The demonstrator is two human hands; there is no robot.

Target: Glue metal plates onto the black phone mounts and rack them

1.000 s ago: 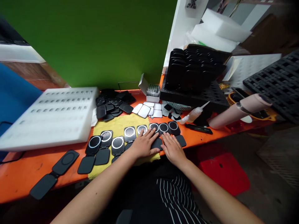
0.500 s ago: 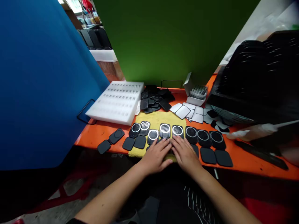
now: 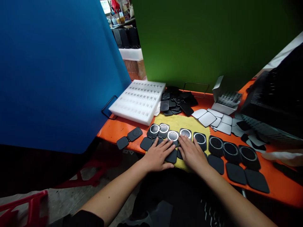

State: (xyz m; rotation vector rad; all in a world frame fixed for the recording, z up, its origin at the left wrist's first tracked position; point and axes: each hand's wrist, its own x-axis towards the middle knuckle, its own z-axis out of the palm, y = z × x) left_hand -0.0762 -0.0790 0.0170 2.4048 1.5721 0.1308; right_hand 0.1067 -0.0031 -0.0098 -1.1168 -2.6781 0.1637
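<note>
A smooth green panel [image 3: 201, 41] backs the orange table [image 3: 118, 126], whose front edge runs close to the hands; bare surface shows at left. One white foam block [image 3: 139, 102] sits left of a yellow cloth [image 3: 182, 121]. The left hand [image 3: 159, 156] and right hand [image 3: 193, 154], palms down, grip released, rest mid-row on eight ringed, grid-faced black hinged pieces [image 3: 200, 141], partly on the cloth.

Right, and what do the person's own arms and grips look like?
The left grip and right grip are bare hands, with no gloves, rings or watch visible. Both forearms are bare too. A plain black sleeve shows on the left arm; no right sleeve is in view.
</note>
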